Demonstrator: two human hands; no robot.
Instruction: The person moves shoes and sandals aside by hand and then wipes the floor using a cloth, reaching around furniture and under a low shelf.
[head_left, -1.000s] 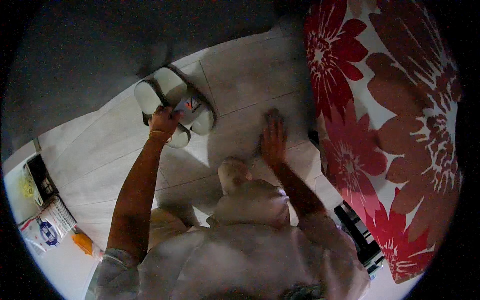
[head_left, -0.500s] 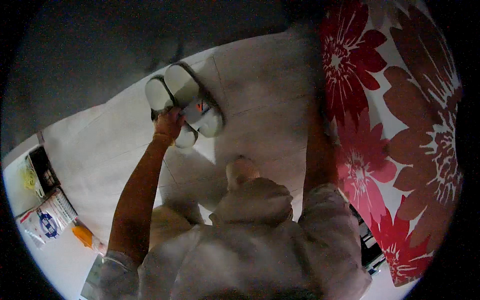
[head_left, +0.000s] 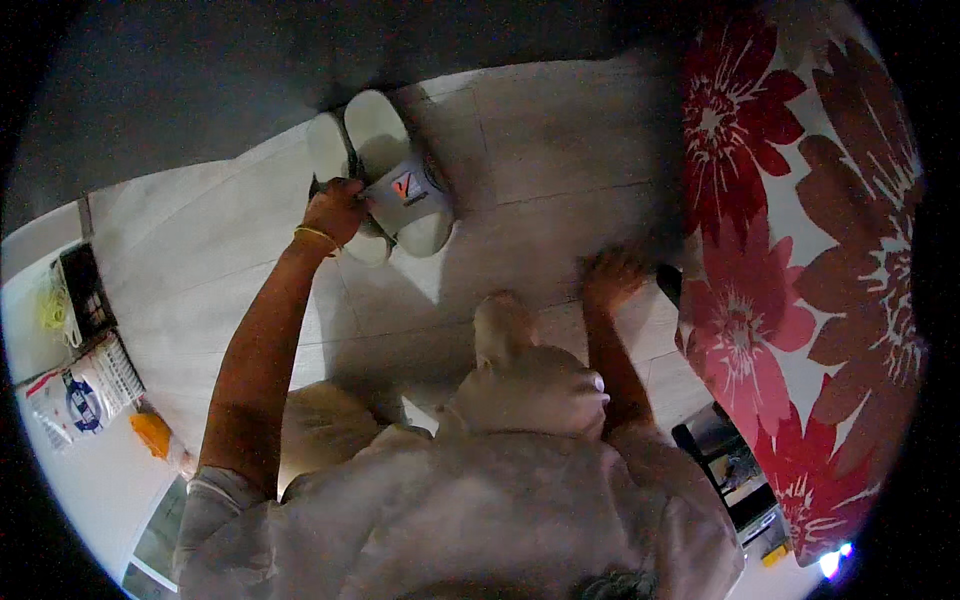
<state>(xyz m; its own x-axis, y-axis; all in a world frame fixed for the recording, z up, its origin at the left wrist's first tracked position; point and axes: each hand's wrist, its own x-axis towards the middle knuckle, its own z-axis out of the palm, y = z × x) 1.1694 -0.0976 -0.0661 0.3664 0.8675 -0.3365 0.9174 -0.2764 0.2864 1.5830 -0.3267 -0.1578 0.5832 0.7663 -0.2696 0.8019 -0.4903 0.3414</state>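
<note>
Far, left of centre: pair of pale slippers (head_left: 380, 135), side by side on wood-look floor (head_left: 220, 250), close to dark grey area (head_left: 220, 80) along far side. Closed around strap of left slipper (head_left: 328, 150): left hand (head_left: 336, 212), fingertips right beside right slipper (head_left: 428, 235). Cannot tell whether touching that one too. On right slipper's strap, an orange-and-dark mark. Around left wrist, thin yellow band (head_left: 318, 238).

Right of centre, nearer than the slippers and well apart from them: right hand (head_left: 615, 278), fingers spread, somewhat blurred in shadow. Cannot tell whether resting on floor or just above. To its right, near: small dark rounded object (head_left: 669, 285), too dim to identify.

Along right side, from far to near: large cloth (head_left: 740, 330) with red, pink and brown flowers on white. At left edge: dark crate (head_left: 88, 290) and yellow bundle (head_left: 52, 300); nearer, white plastic package (head_left: 95, 395) with blue print, then orange item (head_left: 152, 436).
</note>
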